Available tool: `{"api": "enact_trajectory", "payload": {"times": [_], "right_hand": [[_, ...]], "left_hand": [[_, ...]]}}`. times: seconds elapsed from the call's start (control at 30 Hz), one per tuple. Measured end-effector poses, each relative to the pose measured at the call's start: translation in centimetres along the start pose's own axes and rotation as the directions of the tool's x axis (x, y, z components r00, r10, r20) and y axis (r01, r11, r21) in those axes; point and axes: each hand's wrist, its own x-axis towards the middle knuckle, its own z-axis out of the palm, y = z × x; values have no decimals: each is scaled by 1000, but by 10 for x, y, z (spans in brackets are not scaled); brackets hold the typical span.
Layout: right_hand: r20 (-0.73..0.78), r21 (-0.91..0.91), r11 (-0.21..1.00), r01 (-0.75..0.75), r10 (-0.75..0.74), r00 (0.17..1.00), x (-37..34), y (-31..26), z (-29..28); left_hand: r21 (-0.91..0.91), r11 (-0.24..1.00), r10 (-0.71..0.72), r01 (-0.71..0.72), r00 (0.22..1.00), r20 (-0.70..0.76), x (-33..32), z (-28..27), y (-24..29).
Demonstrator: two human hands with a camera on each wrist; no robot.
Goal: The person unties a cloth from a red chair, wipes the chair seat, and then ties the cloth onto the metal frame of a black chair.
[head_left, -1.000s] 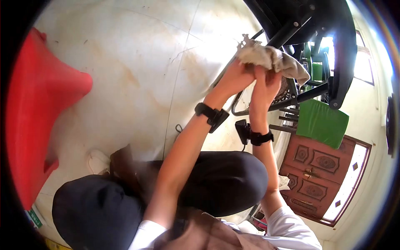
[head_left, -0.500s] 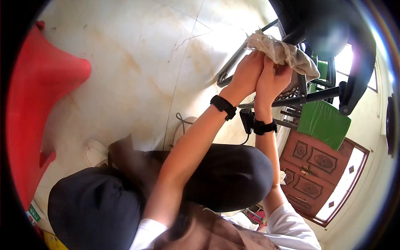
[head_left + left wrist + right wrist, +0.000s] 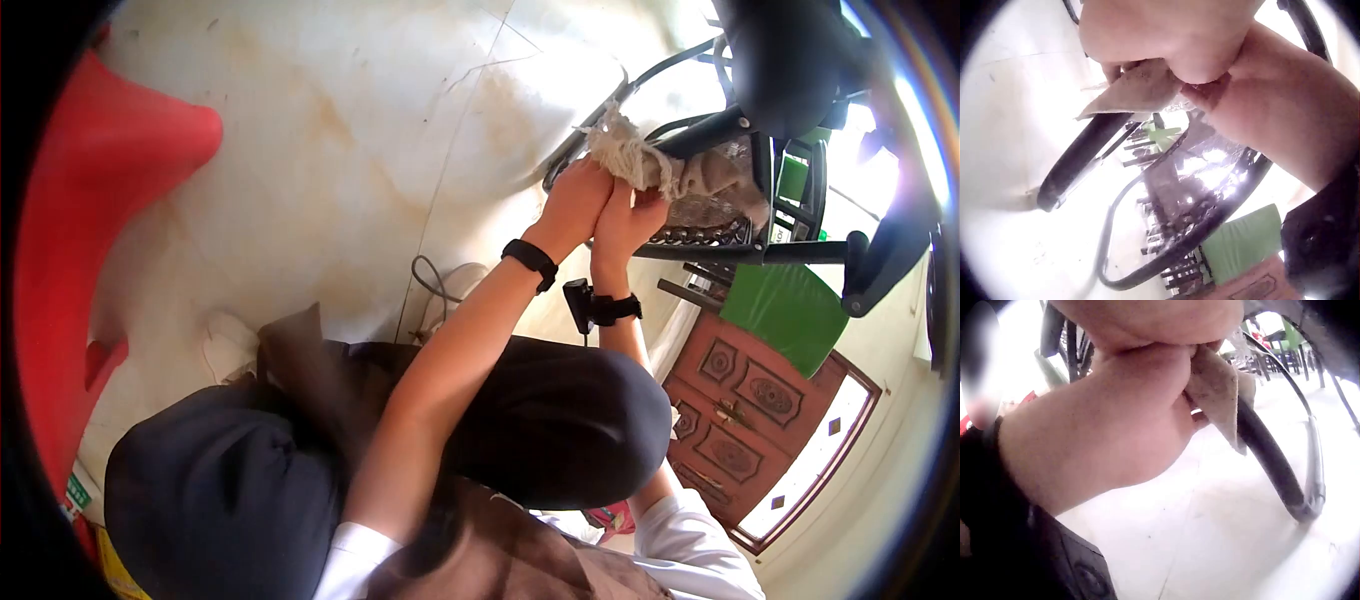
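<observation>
A beige, frayed rag (image 3: 635,155) is wrapped over a black tube of a chair frame (image 3: 700,135). My left hand (image 3: 575,205) grips the rag at its near edge. Right beside it, my right hand (image 3: 630,225) pinches the same rag, and the two hands touch. From the left wrist, a fold of the rag (image 3: 1138,90) sticks out under the fingers along the dark tube (image 3: 1079,165). In the right wrist view the rag (image 3: 1219,397) hangs around the tube (image 3: 1272,462); the hands' fingertips are mostly hidden.
A red plastic chair (image 3: 110,170) stands at the left on the pale tiled floor (image 3: 330,180). Behind the black frame are green-covered chairs (image 3: 785,310) and a carved wooden door (image 3: 735,410). My bent knee (image 3: 570,420) lies under the forearms.
Both hands, still on the rag, have shifted slightly downward in the head view over the last half second. The chair frame appears farther right, and more of its lower tubing shows.
</observation>
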Motion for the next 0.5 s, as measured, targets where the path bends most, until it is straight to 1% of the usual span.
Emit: {"api": "enact_trajectory", "payload": {"times": [0.03,0.07,0.1,0.13,0.17,0.2,0.23,0.27,0.3,0.37,0.4,0.43,0.5], "right_hand": [[8,3,1000,-9,9,1000,-6,8,0],[24,-34,998,-45,46,999,-12,19,-2],[38,-73,994,-81,84,996,-19,31,-5],[64,-173,977,-125,138,988,-25,43,-9],[68,-172,976,-132,146,987,-34,45,-2],[123,-235,966,-111,143,982,-40,57,-3],[179,-296,951,-83,141,974,-43,70,-7],[257,-366,927,-89,192,947,-45,69,-8],[262,-367,926,-89,194,945,-44,70,-7],[314,-312,933,-179,279,907,-44,73,-3],[270,-193,961,-196,244,932,-45,77,2],[271,-196,960,-200,249,930,-44,82,5],[323,-44,977,-208,211,923,-44,101,7]], "left_hand": [[43,998,-48,45,997,66,-6,1,-6],[51,997,-59,56,996,66,-16,11,-16],[19,994,-107,107,994,-1,-27,20,-26],[-15,988,-156,156,985,-66,-36,30,-35],[-11,987,-163,163,984,-65,-40,14,-38],[-41,940,-336,338,940,57,-45,10,-43],[-51,862,-489,505,853,180,-48,9,-49],[-51,859,-494,509,851,178,-50,4,-53],[-11,842,-523,539,821,231,-51,2,-58],[75,804,-577,590,744,335,-54,0,-68],[84,813,-563,577,740,369,-56,1,-74],[84,810,-566,580,736,370,-58,2,-78],[98,842,-513,530,733,447,-61,5,-85]]}}
